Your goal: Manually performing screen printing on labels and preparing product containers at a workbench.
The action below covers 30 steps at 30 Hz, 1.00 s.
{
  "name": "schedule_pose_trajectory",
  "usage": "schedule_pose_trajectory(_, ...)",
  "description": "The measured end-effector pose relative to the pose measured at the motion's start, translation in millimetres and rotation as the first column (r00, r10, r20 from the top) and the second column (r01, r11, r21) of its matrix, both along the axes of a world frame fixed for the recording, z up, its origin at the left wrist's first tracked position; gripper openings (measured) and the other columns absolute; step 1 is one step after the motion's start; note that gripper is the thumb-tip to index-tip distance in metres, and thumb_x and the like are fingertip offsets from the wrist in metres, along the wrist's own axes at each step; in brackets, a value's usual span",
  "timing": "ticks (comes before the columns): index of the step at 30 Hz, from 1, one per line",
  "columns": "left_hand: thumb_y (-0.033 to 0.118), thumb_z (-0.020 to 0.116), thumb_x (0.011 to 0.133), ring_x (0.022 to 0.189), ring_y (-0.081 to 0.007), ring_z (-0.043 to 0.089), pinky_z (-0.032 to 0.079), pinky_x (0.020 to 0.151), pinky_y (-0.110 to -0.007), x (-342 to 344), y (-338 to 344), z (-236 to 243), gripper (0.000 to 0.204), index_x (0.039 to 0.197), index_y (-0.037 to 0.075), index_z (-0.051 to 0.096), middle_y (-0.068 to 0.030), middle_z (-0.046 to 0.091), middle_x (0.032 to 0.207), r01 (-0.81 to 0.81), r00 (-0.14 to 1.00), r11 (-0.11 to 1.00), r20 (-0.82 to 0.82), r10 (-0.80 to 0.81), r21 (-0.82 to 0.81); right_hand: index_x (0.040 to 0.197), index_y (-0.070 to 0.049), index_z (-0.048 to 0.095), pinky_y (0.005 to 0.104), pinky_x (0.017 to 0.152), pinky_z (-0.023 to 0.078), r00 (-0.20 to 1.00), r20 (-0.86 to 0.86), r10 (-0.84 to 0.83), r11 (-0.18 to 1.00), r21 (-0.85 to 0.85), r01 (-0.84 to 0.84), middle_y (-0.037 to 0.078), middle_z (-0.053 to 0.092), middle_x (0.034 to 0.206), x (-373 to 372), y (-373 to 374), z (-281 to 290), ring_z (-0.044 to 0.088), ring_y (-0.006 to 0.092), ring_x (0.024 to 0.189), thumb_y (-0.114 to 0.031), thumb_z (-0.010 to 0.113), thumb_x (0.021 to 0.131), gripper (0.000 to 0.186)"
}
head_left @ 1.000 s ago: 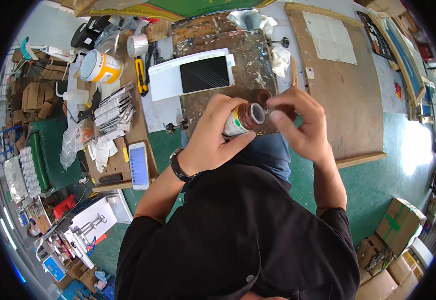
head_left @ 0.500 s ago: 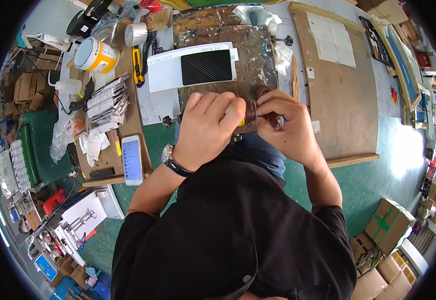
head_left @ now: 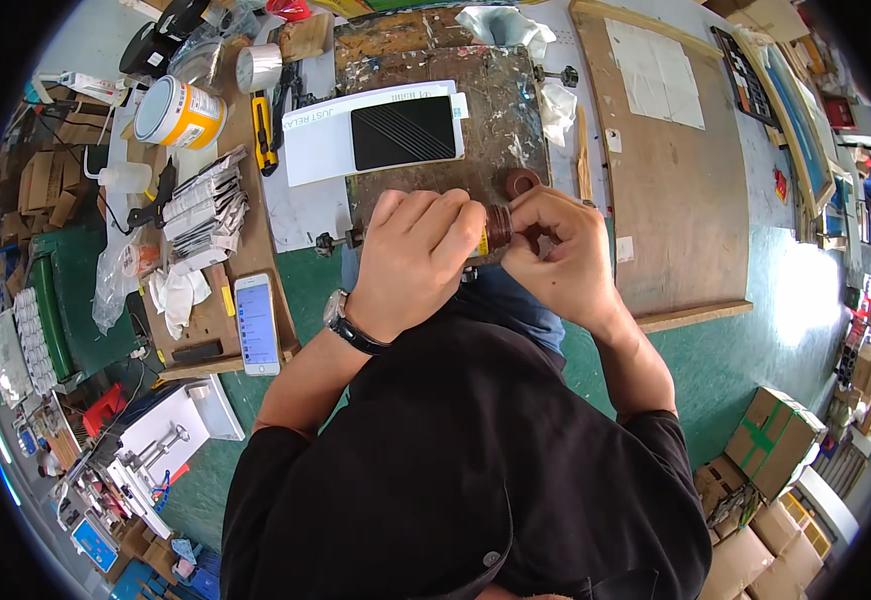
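Observation:
My left hand [head_left: 418, 255], a watch at its wrist, is wrapped round a small brown bottle [head_left: 499, 228] lying sideways with its threaded neck toward the right. A bit of yellow label shows beside the fingers; the rest of the bottle is hidden by the hand. My right hand [head_left: 568, 255] is closed at the bottle's mouth, thumb and bent fingers together; what they pinch, if anything, cannot be made out. Just beyond these fingers a round brown cap [head_left: 523, 182] rests on the paint-stained wooden board [head_left: 501, 120].
A black flat panel [head_left: 403, 132] lies on white paper [head_left: 316, 150] beyond my hands. Leftward are a yellow utility knife [head_left: 263, 135], a yellow-white paint can [head_left: 181, 112], folded newspaper [head_left: 206, 212] and a phone [head_left: 257, 325]. A large wooden board [head_left: 671, 200] lies at the right.
My right fingers have shifted slightly and drawn in closer at the bottle's mouth, leaving more of the brown cap visible. My left hand keeps its hold. The whole view has shifted a little.

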<state>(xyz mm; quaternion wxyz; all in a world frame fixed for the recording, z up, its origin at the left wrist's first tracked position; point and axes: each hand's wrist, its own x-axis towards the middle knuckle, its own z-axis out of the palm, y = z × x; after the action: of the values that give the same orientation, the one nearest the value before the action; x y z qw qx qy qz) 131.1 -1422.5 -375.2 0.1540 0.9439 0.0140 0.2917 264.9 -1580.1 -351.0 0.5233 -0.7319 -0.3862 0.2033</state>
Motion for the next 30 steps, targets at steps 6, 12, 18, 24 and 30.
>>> schedule_pose_trajectory(6,0.004,0.074,0.078,0.094,-0.0207,0.066,0.045,0.089,-0.036,-6,-3,-12,0.045,0.121,0.009,0.061,-0.0049,0.071,0.120,0.050,0.998,0.996,0.027,-0.048,-0.078,0.075,-0.001,0.063,0.0262,0.053,0.038,0.997,-0.063,0.039,0.998,0.047,-0.036,0.003,0.063,0.076,0,-9,-11,0.045,0.0125,0.061,0.011,0.067,0.071,0.013)
schedule_pose_trajectory(12,0.002,0.074,0.078,0.096,-0.0212,0.067,0.046,0.091,-0.036,-9,-1,-12,0.046,0.121,0.008,0.061,-0.0048,0.071,0.120,0.110,0.994,0.980,-0.003,-0.112,-0.163,0.075,-0.001,0.063,0.0254,0.055,0.040,0.982,-0.170,0.078,0.997,0.030,-0.074,0.002,0.064,0.078,1,-15,-13,0.046,0.0114,0.062,0.010,0.066,0.071,0.013)
schedule_pose_trajectory(18,0.002,0.073,0.077,0.096,-0.0214,0.066,0.047,0.093,-0.037,-13,1,-17,0.045,0.120,0.008,0.062,-0.0037,0.071,0.121,0.153,0.988,0.978,-0.011,-0.157,-0.144,0.078,-0.001,0.063,0.0233,0.061,0.040,0.963,-0.234,0.135,0.991,0.024,-0.133,0.003,0.065,0.086,-1,-23,-11,0.048,0.0110,0.068,0.011,0.064,0.074,0.013)
schedule_pose_trajectory(24,0.002,0.072,0.077,0.096,-0.0213,0.066,0.048,0.097,-0.038,-17,0,-19,0.043,0.118,0.008,0.063,-0.0023,0.071,0.120,0.184,0.982,0.972,-0.023,-0.189,-0.143,0.080,-0.001,0.064,0.0215,0.065,0.039,0.937,-0.303,0.176,0.984,0.044,-0.171,0.005,0.065,0.092,-6,-32,-18,0.048,0.0110,0.073,0.012,0.062,0.076,0.014)
schedule_pose_trajectory(30,0.004,0.075,0.073,0.097,-0.0223,0.066,0.050,0.098,-0.039,-19,1,-19,0.046,0.117,0.007,0.064,-0.0023,0.071,0.121,0.224,0.972,0.960,-0.033,-0.233,-0.168,0.083,0.000,0.064,0.0217,0.066,0.043,0.919,-0.331,0.215,0.975,0.021,-0.220,0.007,0.066,0.097,-5,-39,-15,0.054,0.0118,0.075,0.013,0.061,0.079,0.014)
